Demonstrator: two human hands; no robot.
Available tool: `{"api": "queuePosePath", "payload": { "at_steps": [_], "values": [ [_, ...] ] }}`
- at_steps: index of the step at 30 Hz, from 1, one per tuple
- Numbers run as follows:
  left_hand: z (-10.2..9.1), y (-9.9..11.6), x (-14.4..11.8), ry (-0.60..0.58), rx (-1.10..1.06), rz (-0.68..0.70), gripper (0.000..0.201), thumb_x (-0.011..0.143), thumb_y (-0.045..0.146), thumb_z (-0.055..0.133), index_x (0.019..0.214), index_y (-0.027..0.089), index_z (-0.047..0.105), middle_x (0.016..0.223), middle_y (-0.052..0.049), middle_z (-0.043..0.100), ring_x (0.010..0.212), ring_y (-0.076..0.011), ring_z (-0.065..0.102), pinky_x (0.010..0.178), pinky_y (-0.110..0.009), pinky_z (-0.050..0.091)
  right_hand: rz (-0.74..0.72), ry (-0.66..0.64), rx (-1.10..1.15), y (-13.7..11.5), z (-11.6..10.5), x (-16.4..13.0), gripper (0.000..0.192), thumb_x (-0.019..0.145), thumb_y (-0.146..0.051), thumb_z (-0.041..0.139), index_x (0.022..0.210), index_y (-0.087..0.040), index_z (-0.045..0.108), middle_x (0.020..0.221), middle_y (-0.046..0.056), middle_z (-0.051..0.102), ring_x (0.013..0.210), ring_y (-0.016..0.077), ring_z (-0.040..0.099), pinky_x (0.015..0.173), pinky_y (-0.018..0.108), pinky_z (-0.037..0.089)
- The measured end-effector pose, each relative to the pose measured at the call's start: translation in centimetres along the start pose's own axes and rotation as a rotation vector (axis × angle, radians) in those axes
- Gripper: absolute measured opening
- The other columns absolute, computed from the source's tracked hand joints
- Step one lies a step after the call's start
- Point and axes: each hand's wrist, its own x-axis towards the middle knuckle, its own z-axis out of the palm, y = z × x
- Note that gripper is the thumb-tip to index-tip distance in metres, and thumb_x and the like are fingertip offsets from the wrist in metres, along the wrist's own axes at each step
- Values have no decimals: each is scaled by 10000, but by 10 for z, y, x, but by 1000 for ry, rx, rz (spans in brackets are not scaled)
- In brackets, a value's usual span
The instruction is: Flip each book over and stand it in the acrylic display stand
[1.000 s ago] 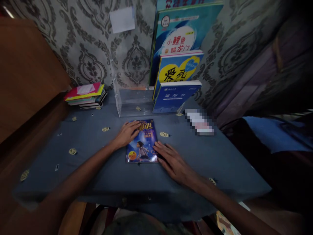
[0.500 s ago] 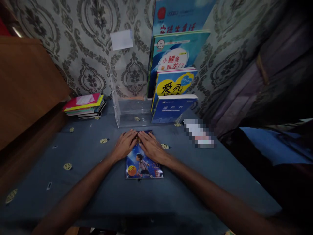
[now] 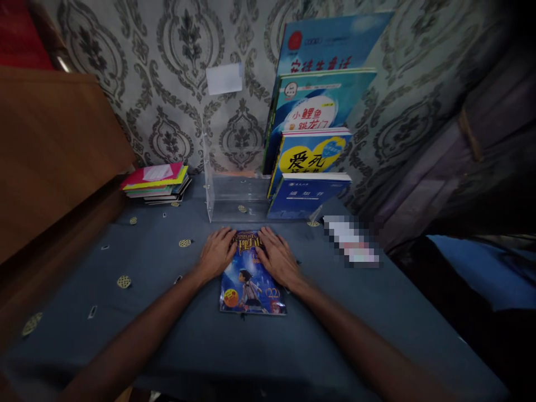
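Note:
A blue comic-style book (image 3: 248, 273) with a drawn figure and gold lettering lies flat on the dark cloth-covered table. My left hand (image 3: 218, 252) rests at the book's far left edge, palm down, fingers stretched forward. Over the far right edge lies my right hand (image 3: 278, 255), also palm down and flat, its fingers slightly spread. Both hands touch the cover's sides, and neither grips it. Just beyond them stands a clear acrylic book rack (image 3: 238, 213), its right side holding several upright books, with a blue booklet (image 3: 309, 195) at the front.
A stack of books with a pink one on top (image 3: 154, 174) sits at the back left, beside a brown wooden panel (image 3: 54, 151). A pixelated object (image 3: 350, 240) lies right of the rack. A dark curtain (image 3: 435, 162) hangs at the right. The patterned tablecloth (image 3: 159, 262) spreads around the book.
My hands have slid apart from the middle of the cover to its two sides, uncovering the gold title. The whole view has shifted slightly. The book still lies flat.

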Motion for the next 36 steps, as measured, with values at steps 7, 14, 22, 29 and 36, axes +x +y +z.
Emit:
{"api": "queuePosePath", "payload": {
  "at_steps": [7, 14, 22, 29, 36],
  "values": [
    [-6, 10, -2, 26, 116, -92, 367, 999, 325, 457, 1311, 169, 572, 1350, -146, 614, 1212, -314, 564, 1014, -490, 459, -19, 50, 63, 4, 5, 0, 537, 1002, -364, 377, 1448, -96, 511, 1520, 208, 489, 1435, 316, 436, 1174, 551, 366],
    [-10, -2, -3, -10, 54, -64, 325, 987, 290, 478, 1274, 183, 588, 1238, -112, 655, 1133, -282, 583, 976, -438, 480, -14, 42, 55, 0, 10, 3, 537, 989, -317, 376, 1438, -51, 503, 1539, 223, 457, 1450, 326, 411, 1195, 553, 342],
    [-14, -27, 0, 19, -69, -78, 345, 945, 187, 470, 1262, 157, 601, 1180, -106, 685, 1112, -260, 600, 1024, -434, 479, -15, 37, 73, -13, 23, 16, 539, 986, -303, 370, 1455, -64, 490, 1548, 206, 452, 1458, 333, 394, 1200, 562, 325],
    [-15, -32, 1, 15, -39, -96, 325, 947, 198, 466, 1232, 189, 623, 1152, -95, 689, 1100, -262, 601, 1007, -440, 493, -43, 7, 125, -7, 17, 21, 531, 989, -325, 379, 1455, -105, 509, 1545, 184, 465, 1430, 328, 434, 1174, 558, 353],
    [-11, -34, -2, 23, -4, -98, 331, 950, 212, 469, 1222, 169, 653, 1311, -119, 633, 1207, -273, 570, 1065, -466, 475, -90, 12, 263, 17, 8, 26, 452, 974, -294, 403, 1361, -192, 614, 1446, 119, 593, 1334, 279, 536, 1108, 528, 422]
  ]
}}
